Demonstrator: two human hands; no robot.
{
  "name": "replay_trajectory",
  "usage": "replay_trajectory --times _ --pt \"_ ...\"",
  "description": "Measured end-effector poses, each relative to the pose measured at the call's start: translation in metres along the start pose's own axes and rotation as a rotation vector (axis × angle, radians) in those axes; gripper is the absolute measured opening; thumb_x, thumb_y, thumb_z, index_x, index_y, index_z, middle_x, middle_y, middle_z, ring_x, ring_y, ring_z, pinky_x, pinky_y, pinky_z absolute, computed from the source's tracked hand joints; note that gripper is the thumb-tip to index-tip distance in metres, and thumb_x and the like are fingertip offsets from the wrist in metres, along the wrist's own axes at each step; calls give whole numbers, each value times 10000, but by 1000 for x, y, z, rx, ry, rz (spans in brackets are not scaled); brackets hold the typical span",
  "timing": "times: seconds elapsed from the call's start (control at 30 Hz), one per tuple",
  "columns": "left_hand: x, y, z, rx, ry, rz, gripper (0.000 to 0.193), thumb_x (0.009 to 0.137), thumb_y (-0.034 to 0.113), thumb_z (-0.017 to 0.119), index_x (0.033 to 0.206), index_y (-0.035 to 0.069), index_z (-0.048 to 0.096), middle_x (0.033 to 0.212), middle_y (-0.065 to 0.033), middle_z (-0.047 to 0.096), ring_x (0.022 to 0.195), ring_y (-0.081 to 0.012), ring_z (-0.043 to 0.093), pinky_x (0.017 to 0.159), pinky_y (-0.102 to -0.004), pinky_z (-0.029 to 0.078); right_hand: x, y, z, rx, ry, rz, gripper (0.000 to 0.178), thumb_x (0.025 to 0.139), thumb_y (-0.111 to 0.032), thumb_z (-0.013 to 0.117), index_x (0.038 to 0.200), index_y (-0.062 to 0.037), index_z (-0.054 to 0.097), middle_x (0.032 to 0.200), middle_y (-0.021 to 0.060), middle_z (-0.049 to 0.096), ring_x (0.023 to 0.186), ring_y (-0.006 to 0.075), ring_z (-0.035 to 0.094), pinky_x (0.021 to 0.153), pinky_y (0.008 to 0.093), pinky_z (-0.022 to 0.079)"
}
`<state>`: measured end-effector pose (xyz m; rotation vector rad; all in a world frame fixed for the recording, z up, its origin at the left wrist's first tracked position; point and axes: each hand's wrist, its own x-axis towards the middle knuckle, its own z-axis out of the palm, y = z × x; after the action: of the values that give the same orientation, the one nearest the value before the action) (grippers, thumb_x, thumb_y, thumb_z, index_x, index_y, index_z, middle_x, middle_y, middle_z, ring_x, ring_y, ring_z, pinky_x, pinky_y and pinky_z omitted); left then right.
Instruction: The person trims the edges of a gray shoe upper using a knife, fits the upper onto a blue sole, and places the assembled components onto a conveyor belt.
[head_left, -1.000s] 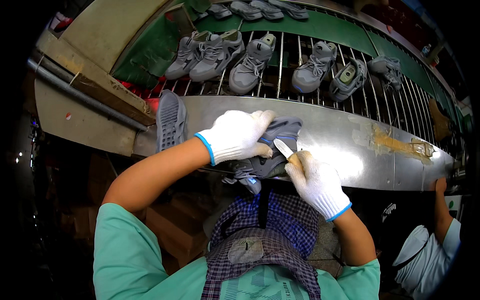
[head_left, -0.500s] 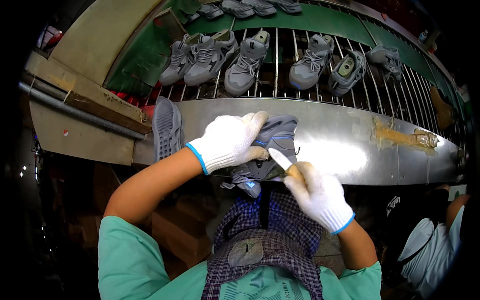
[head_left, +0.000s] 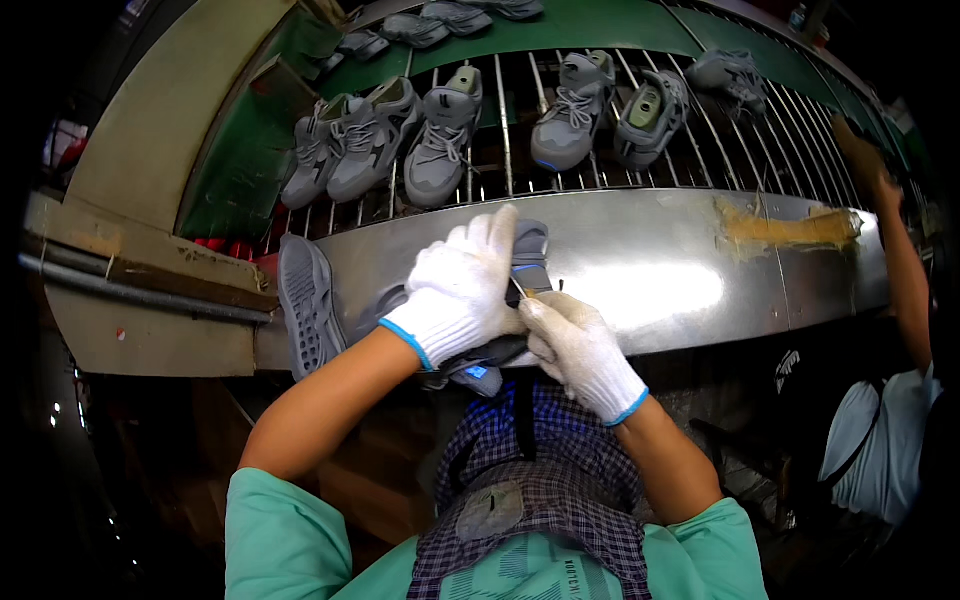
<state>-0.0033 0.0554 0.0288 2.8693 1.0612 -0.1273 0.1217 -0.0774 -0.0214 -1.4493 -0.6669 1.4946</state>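
Note:
A grey sneaker (head_left: 530,245) with blue line marks lies on the metal ledge in front of me, its laced end and blue label toward my body. My left hand (head_left: 460,285), in a white knit glove with a blue cuff, covers much of the shoe and holds it down, fingers together. In my gloved right hand (head_left: 580,350) is a flat-bladed tool (head_left: 521,290) with a yellow-brown handle. Its thin pale blade shows edge-on against the shoe beside my left hand; my fingers hide most of the handle. Whether the blade touches the shoe I cannot tell.
Another grey shoe (head_left: 308,300) rests on its side at the ledge's left. Several grey sneakers (head_left: 440,140) stand on the metal bars (head_left: 503,130) beyond. Yellowed tape (head_left: 790,230) sticks to the metal ledge (head_left: 650,300). A co-worker's arm (head_left: 905,270) reaches in from the right.
My right hand has moved left and up against my left hand, and the blade has turned edge-on. The sneaker is more covered. A co-worker's arm has extended over the right side. The view has shifted.

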Motion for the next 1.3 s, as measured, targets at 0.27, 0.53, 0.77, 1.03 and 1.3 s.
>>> replay_trajectory --times 0.27,0.53,0.77,1.03,1.3 --pt "-2 3 -8 -30 -88 -95 982 754 537 877 1490 58 436 1367 -209 636 1190 -422 686 969 -530 574 1 3 -24 -667 306 -225 542 1045 -474 624 1180 49 657 891 280 752 884 435 762 807 503 606" --pt "-4 -10 -2 -81 -31 -51 882 770 498 852 1439 66 472 1294 -189 671 1141 -420 707 939 -538 583 -22 -34 -27 -944 -16 -247 531 1072 -515 568 1226 -14 652 895 270 751 875 453 752 810 516 601" --pt "-5 -20 -4 -110 -18 49 901 783 487 847 1472 45 470 1374 -230 646 1163 -420 703 952 -527 583 18 -37 -27 -1188 -65 -344 461 1095 -488 539 1124 -46 667 869 272 732 825 473 723 754 549 574" --pt "-53 -91 -53 -252 -164 40 1025 754 392 897 1622 149 410 1569 -192 547 1314 -408 642 1090 -475 548 -11 -30 -24 -712 -142 -83 374 1071 -355 642 1224 -16 606 831 143 714 685 245 721 621 394 591" --pt "-103 -113 -20 -432 -44 23 776 836 327 851 1541 190 556 1559 -154 550 1367 -364 614 1133 -436 526 -23 -34 54 -50 -364 225 360 1114 -296 565 1300 12 576 806 83 683 562 132 648 500 276 579"
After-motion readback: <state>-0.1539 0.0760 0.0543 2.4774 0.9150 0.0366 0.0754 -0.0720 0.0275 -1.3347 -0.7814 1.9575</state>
